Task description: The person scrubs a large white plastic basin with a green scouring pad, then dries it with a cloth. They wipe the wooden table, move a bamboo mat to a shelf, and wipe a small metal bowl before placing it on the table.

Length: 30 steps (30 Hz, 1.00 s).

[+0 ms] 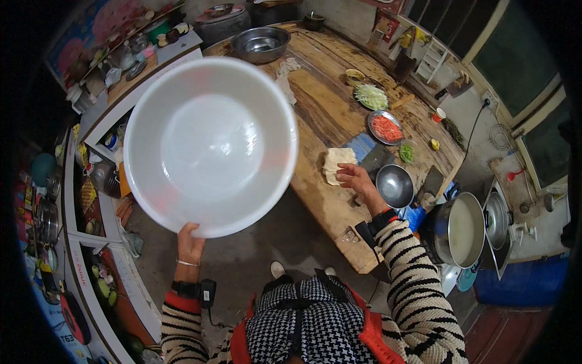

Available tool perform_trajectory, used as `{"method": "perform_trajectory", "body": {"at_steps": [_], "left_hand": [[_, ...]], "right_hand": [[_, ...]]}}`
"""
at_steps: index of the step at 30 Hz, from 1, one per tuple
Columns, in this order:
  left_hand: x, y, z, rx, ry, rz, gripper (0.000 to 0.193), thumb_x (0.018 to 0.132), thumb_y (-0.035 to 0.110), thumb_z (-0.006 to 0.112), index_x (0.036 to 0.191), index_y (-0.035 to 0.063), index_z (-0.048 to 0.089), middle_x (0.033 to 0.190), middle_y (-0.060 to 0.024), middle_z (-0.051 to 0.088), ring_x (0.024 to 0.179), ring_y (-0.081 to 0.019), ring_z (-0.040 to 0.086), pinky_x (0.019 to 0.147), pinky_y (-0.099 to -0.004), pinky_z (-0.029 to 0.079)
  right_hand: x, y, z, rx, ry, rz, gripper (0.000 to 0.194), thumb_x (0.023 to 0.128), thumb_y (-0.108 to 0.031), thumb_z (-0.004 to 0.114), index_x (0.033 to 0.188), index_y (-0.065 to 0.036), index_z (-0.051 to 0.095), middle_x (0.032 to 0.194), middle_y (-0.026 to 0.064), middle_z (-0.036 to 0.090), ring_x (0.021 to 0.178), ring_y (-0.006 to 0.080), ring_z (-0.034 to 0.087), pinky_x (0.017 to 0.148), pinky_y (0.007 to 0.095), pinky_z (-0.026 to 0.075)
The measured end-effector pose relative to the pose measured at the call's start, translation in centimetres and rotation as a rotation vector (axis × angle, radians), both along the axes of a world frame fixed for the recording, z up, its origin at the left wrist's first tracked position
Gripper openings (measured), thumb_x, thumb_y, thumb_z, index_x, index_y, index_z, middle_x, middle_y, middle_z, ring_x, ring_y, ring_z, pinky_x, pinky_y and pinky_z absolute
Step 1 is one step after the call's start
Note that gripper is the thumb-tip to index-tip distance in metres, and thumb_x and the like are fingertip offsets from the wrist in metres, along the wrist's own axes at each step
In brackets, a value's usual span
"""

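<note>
My left hand (190, 245) grips the near rim of a large white plastic basin (211, 145), held up and tilted so that its inside shows. Nothing is seen in the basin. My right hand (358, 182) is over the wooden table's near edge with its fingers apart, beside a folded pale cloth or sheet of dough (338, 164); whether the fingertips touch it I cannot tell. Right of that hand sits a metal bowl (394, 185). Farther back are a metal plate of shredded orange vegetable (385, 128), a plate of shredded pale green vegetable (371, 97) and chopped greens (406, 154).
A wide metal basin (260, 44) stands at the far end of the wooden table (318, 98). On the right is a large pot of cloudy liquid (466, 230). A cleaver (454, 86) lies by the wall. Open-fronted white cabinets (70, 245) line the left.
</note>
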<state>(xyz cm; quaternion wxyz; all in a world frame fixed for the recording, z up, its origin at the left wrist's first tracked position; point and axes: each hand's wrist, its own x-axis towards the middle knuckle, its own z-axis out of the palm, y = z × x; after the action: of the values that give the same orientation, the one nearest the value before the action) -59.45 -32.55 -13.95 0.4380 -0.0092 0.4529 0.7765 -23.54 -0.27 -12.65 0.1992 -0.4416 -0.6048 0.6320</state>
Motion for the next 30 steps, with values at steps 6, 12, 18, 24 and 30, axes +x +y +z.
{"method": "perform_trajectory", "body": {"at_steps": [6,12,18,24,30], "left_hand": [[-7.1,-8.4,-8.2,-0.112,-0.146,0.145,0.045,0.069,-0.004,0.050,0.113,-0.0010,0.043,0.107,-0.0114,0.051,0.104,-0.0279,0.050,0.092,-0.0444,0.043],[-8.5,-8.6,-7.0,-0.349,-0.173,0.227,0.047,0.067,-0.002,0.051,0.114,0.0015,0.043,0.105,-0.0128,0.052,0.100,-0.0311,0.053,0.087,-0.0456,0.047],[-8.8,-0.8,-2.6,-0.285,-0.004,0.175,0.027,0.075,0.013,0.060,0.098,0.0035,0.048,0.089,-0.0081,0.054,0.073,-0.0206,0.056,0.062,-0.0307,0.049],[-12.5,7.9,-1.9,-0.227,-0.088,-0.117,0.025,0.072,0.005,0.060,0.095,0.0016,0.051,0.090,-0.0088,0.057,0.083,-0.0239,0.058,0.069,-0.0339,0.050],[-14.8,17.0,-2.4,-0.212,0.227,-0.460,0.019,0.072,0.003,0.058,0.091,0.0020,0.053,0.091,-0.0069,0.056,0.080,-0.0185,0.056,0.069,-0.0326,0.049]], "right_hand": [[-2.6,3.6,-7.1,0.422,-0.354,0.029,0.039,0.073,-0.015,0.067,0.109,-0.006,0.058,0.096,0.0193,0.063,0.083,0.0298,0.063,0.073,0.0362,0.049],[-4.1,6.1,-12.1,1.003,-0.846,0.358,0.037,0.075,-0.012,0.055,0.112,-0.016,0.057,0.128,0.0136,0.043,0.115,0.0334,0.043,0.091,0.0415,0.039],[-4.4,10.0,-12.3,0.880,-0.867,0.187,0.020,0.082,-0.020,0.053,0.096,-0.011,0.064,0.116,0.0165,0.051,0.106,0.0313,0.049,0.088,0.0408,0.040],[-2.7,13.4,-6.5,0.518,-0.434,-0.052,0.031,0.091,-0.027,0.049,0.093,0.002,0.061,0.094,0.0162,0.060,0.093,0.0268,0.055,0.083,0.0308,0.041],[-0.6,9.4,-0.5,0.036,0.126,-0.292,0.034,0.092,-0.030,0.048,0.102,0.001,0.060,0.090,0.0009,0.059,0.085,0.0113,0.053,0.076,0.0255,0.042]]}}
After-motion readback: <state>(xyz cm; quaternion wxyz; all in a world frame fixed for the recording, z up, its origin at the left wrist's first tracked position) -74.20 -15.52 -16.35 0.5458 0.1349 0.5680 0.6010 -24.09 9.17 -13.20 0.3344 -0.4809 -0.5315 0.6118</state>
